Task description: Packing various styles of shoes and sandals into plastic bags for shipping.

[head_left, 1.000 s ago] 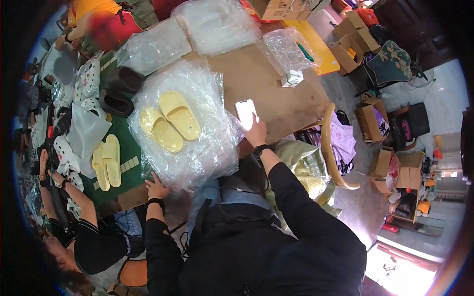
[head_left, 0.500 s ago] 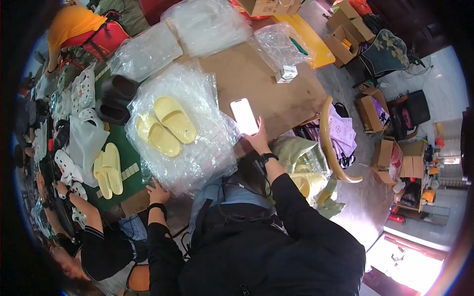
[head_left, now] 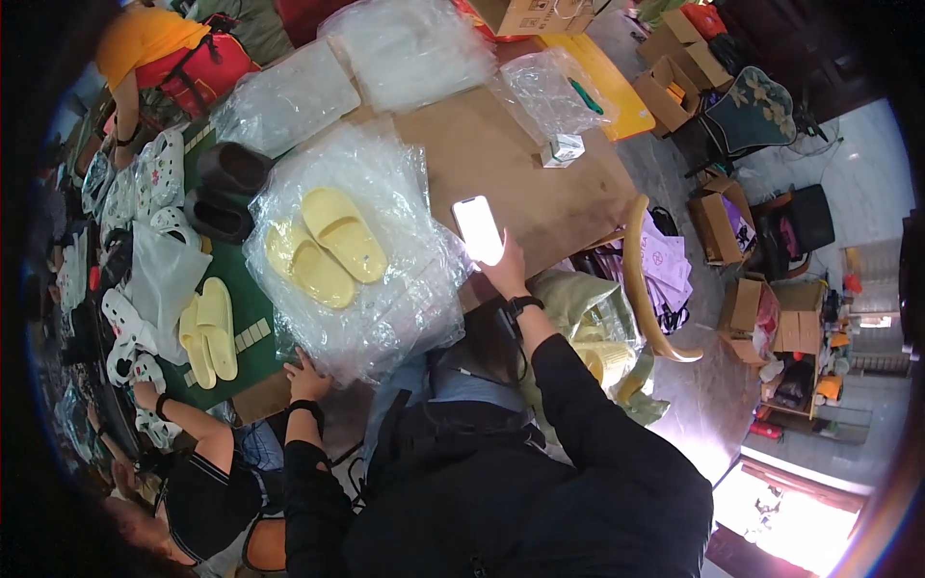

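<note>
My right hand (head_left: 505,273) grips a smartphone (head_left: 478,229) with a glaring white screen, above the near edge of the table. At the lower left corner of a pile of clear plastic bags (head_left: 405,308), my left hand (head_left: 306,378) rests with its fingers apart, holding nothing. A pair of pale yellow slides (head_left: 344,234) lies on that pile; the left slide appears to be partly in clear plastic. Left of the pile, a second pair of yellow slides (head_left: 206,332) stands on a green surface (head_left: 252,306), with dark brown clogs (head_left: 224,214) farther back.
More plastic bags (head_left: 409,53) and a small white box (head_left: 562,150) lie on the brown table (head_left: 525,197). A sack of yellow footwear (head_left: 602,328) and a curved wooden chair rail (head_left: 636,279) are at my right. Co-workers reach among white clogs (head_left: 123,323) at left.
The near co-worker's arm at left has shifted among the white clogs, and the person in orange has moved an arm. My hands stay nearly where they were.
</note>
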A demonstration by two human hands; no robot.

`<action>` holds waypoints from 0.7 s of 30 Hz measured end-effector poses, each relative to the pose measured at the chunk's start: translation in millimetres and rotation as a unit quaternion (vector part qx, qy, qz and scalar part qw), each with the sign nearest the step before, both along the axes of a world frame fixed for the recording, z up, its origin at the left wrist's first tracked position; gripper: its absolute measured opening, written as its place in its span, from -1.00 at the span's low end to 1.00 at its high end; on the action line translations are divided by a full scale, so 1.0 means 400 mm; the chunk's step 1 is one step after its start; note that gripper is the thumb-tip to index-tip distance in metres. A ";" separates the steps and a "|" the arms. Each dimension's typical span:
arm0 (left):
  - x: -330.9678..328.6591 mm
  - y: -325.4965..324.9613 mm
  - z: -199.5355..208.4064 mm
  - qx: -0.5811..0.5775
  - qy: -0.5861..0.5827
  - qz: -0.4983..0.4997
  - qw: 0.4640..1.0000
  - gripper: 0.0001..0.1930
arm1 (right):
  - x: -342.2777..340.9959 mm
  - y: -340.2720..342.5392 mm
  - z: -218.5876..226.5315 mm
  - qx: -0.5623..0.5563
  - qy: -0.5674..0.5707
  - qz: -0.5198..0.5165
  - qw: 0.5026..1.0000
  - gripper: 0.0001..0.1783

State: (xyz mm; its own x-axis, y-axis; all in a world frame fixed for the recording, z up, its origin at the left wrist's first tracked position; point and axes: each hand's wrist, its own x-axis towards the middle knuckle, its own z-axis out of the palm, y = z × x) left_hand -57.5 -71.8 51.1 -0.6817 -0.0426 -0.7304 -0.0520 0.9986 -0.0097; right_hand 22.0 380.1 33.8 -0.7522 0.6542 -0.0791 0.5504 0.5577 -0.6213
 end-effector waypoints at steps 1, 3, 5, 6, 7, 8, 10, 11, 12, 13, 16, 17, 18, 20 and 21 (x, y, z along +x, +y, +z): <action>0.003 -0.001 0.002 0.006 -0.001 0.002 1.000 0.17 | -0.019 -0.001 0.002 0.017 -0.013 -0.009 1.000 0.03; 0.010 -0.004 0.004 0.012 0.003 0.002 1.000 0.16 | -0.049 -0.013 0.017 0.032 -0.044 -0.001 0.999 0.01; 0.020 -0.012 0.007 0.018 0.006 0.002 1.000 0.15 | -0.064 -0.031 0.027 0.062 -0.063 -0.001 0.996 -0.05; 0.019 -0.009 0.018 0.024 0.005 -0.010 1.000 0.12 | -0.057 -0.035 0.015 0.064 -0.064 -0.002 0.996 -0.05; 0.008 -0.012 0.025 0.030 0.007 -0.020 0.999 0.09 | -0.054 -0.042 0.003 0.079 -0.042 -0.016 0.996 -0.07; -0.005 -0.015 0.032 0.032 0.008 -0.019 0.999 0.09 | -0.051 -0.046 -0.009 0.094 -0.020 -0.030 0.995 -0.08; -0.022 -0.043 0.039 0.103 0.002 -0.012 0.995 -0.08 | -0.039 -0.065 0.001 0.071 0.018 -0.053 0.996 -0.25; -0.033 -0.060 0.044 0.103 0.002 -0.013 0.995 -0.08 | -0.031 -0.074 0.007 0.064 0.070 -0.070 0.993 -0.34; -0.048 -0.081 0.050 0.169 0.022 0.016 0.985 -0.15 | -0.027 -0.088 0.022 0.056 0.123 -0.087 0.987 -0.43; -0.054 -0.102 0.054 0.232 0.041 0.047 0.971 -0.22 | -0.032 -0.124 0.077 0.063 0.133 -0.071 0.987 -0.56; -0.031 -0.008 0.127 0.266 0.359 -0.004 0.895 -0.26 | -0.011 -0.224 0.198 0.075 0.177 0.066 0.979 -0.54; -0.034 0.026 0.145 0.273 0.405 -0.045 0.871 -0.20 | -0.002 -0.259 0.199 0.081 0.193 0.131 0.969 -0.50; -0.025 0.063 0.163 0.281 0.398 -0.093 0.868 -0.16 | 0.000 -0.291 0.197 0.089 0.208 0.194 0.955 -0.47; 0.005 0.149 0.220 0.243 0.331 -0.205 0.888 -0.09 | -0.021 -0.359 0.251 0.068 0.159 0.282 0.944 -0.33; 0.004 0.188 0.243 0.199 0.265 -0.274 0.903 -0.05 | -0.040 -0.388 0.255 0.087 0.129 0.298 0.942 -0.24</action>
State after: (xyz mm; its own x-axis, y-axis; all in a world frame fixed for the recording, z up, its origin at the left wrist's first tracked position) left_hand -55.9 3.4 148.2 -0.7794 0.6007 -0.1780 0.5587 0.7950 0.2362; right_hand 6.2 225.0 135.7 -0.9693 0.0959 0.2263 -0.0498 0.8251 -0.5628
